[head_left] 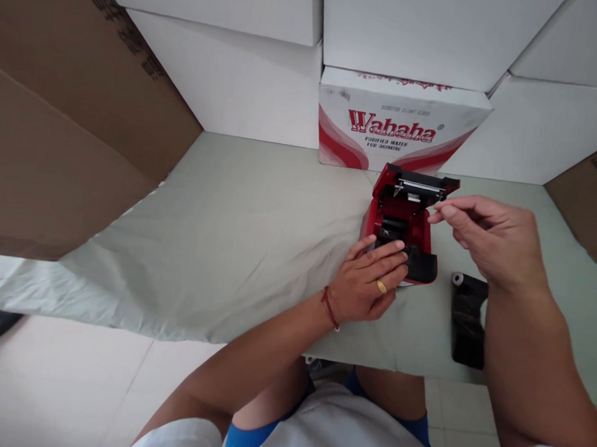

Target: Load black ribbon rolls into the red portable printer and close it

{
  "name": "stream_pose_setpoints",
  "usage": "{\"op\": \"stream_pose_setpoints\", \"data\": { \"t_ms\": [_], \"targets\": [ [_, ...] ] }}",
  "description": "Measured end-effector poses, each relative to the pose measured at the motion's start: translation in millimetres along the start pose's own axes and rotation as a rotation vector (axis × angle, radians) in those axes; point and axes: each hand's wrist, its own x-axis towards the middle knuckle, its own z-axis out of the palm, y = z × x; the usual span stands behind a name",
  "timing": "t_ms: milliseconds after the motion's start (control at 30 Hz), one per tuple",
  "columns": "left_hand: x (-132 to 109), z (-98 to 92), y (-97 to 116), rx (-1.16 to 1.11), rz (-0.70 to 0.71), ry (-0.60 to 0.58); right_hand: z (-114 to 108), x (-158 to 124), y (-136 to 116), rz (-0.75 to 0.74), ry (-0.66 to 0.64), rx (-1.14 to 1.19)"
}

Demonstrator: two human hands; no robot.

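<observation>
A small red and black machine that looks like a label printer stands on the cloth-covered table with its lid raised. Dark rollers show inside. My left hand lies over its front left edge, fingers stretched out and tips resting at the opening. At the right side of the opening, just below the lid, my right hand has thumb and fingertips pinched together. Whatever may be between them is too small to make out. A black object with a small white core end lies by my right forearm, partly hidden by it.
Behind the printer stands a white and red Wahaha water carton, with white boxes stacked around and above it. Brown cardboard boxes flank the table at left and right. The pale green cloth is wrinkled.
</observation>
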Motion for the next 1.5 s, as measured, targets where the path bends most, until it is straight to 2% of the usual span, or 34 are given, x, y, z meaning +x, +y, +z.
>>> {"op": "stream_pose_setpoints", "data": {
  "t_ms": [167,267,333,433,533,667,767,933,1133,1300,1500],
  "targets": [
    [0,1.9,11,0.309,0.200,0.109,4,13,16,-0.080,0.290,0.081],
    [1,3.8,18,0.402,0.180,0.097,6,26,38,-0.151,0.449,0.020],
    [1,4.6,21,0.442,0.152,0.077,7,33,49,-0.185,0.468,-0.002],
    [2,5.1,23,0.472,0.164,0.096,9,36,52,-0.187,0.355,-0.016],
    [2,5.3,22,0.498,0.186,0.128,13,28,42,-0.175,0.226,-0.054],
    [0,6.5,22,0.517,0.169,0.131,12,8,28,-0.164,0.240,-0.111],
    [-2,7.5,20,0.494,0.158,0.113,8,-8,27,-0.172,0.191,-0.170],
    [1,7.5,20,0.494,0.180,0.152,6,-33,31,-0.265,0.141,-0.236],
    [4,5.1,22,0.502,0.180,0.173,14,-59,47,-0.422,0.100,-0.342],
    [3,5.4,21,0.482,0.181,0.162,19,-69,58,-0.429,0.091,-0.425],
    [3,1.8,13,0.387,0.206,0.188,20,-68,56,-0.471,0.092,-0.477]
  ]
}}
